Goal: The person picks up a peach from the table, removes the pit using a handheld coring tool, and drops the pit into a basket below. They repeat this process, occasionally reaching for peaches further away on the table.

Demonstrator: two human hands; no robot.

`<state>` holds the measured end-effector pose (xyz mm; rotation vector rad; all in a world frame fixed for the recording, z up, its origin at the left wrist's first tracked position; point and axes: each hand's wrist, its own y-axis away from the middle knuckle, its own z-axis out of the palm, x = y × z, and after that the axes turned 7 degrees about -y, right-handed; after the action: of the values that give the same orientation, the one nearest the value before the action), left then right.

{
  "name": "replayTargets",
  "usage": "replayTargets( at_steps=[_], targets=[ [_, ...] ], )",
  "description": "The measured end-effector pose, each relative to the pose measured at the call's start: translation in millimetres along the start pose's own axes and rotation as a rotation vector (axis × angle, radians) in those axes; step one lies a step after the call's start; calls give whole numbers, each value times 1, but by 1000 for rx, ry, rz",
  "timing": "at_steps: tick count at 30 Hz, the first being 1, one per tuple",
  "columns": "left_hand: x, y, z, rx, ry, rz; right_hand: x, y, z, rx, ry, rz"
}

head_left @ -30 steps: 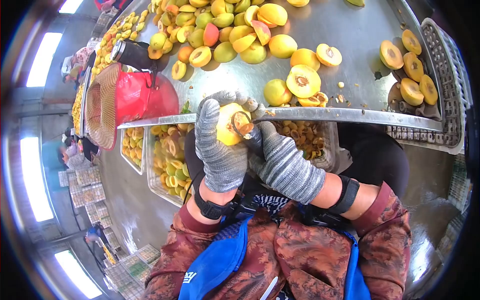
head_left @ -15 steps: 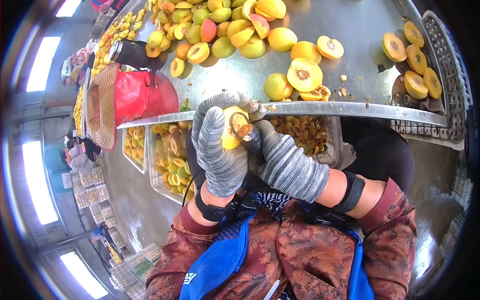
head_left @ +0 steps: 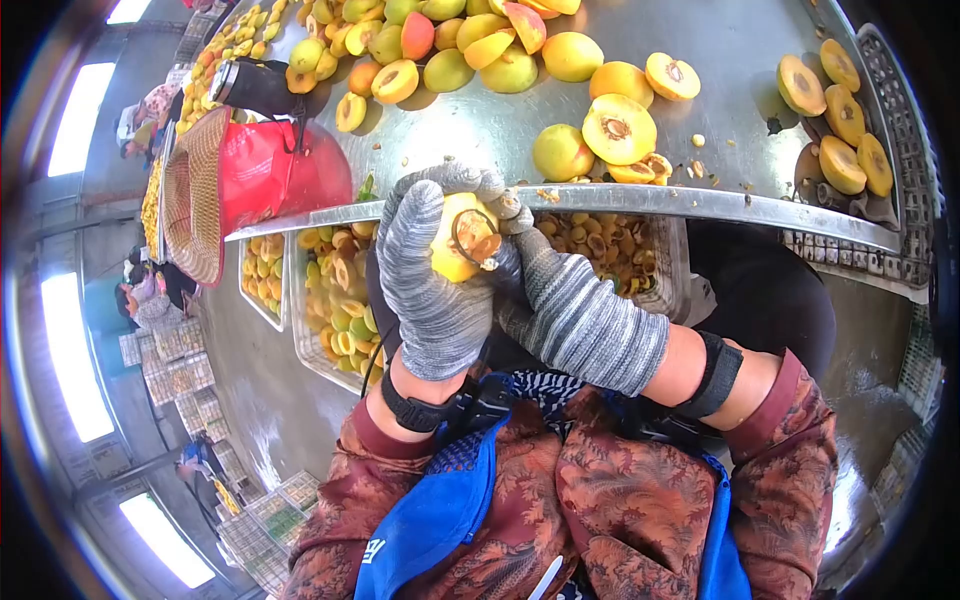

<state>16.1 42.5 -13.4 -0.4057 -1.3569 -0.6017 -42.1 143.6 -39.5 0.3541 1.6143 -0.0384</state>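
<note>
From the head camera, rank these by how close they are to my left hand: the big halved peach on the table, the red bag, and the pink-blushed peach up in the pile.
From the left hand:
1. Red bag, to its left under the table edge.
2. Big halved peach, on the table to the right.
3. Pink-blushed peach, in the far pile.

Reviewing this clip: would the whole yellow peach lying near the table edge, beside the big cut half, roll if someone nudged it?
Probably: the whole peach looks round, and the steel table looks smooth and wet. The cut half beside it might block it. It likely bruises easily.

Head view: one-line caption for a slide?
Grey knit-gloved left hand grips a yellow peach half while right hand works a pitting tool at the steel table edge.
</note>
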Motion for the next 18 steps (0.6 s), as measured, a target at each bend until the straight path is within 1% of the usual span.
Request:
replayTargets(
  at_steps=[1, 2, 3, 5, 7, 8, 9, 10, 11, 14, 15, 18],
  targets=[
    [-1, 0, -2, 5, 0, 0, 3, 0, 6, 96, -78, -81],
    [-3, -1, -4, -77, -61, 78, 2, -1, 11, 194, -156, -164],
    [-4, -2, -6, -161, -121, 155, 1, -2, 12, 194, -155, -165],
    [-3, -1, -6, -192, -163, 186, -2, -3, 14, 172, -89, -35],
    [-1, -2, -2, -142, -112, 118, -1, -3, 15, 184, -112, -25],
    [-1, -3, -2, -139, -110, 120, -1, -3, 16, 197, -136, -18],
    [-1, -3, -1, -135, -24, 38, 0, -4, 15, 195, -133, -19],
    [-1, -4, 0, -131, 62, -45, 2, -6, 13, 154, -128, 39],
    [0, -4, -2, -126, 63, -43, 3, -6, 13, 108, -124, 98],
    [3, -16, -16, -388, -68, -74, 4, -3, 15, 88, -169, 112],
    [4, -19, -19, -381, -66, -74, 2, -1, 15, 82, -166, 114],
    [7, -26, -24, -556, -211, -60, -7, 3, 11, 92, -86, 67]
  ],
)
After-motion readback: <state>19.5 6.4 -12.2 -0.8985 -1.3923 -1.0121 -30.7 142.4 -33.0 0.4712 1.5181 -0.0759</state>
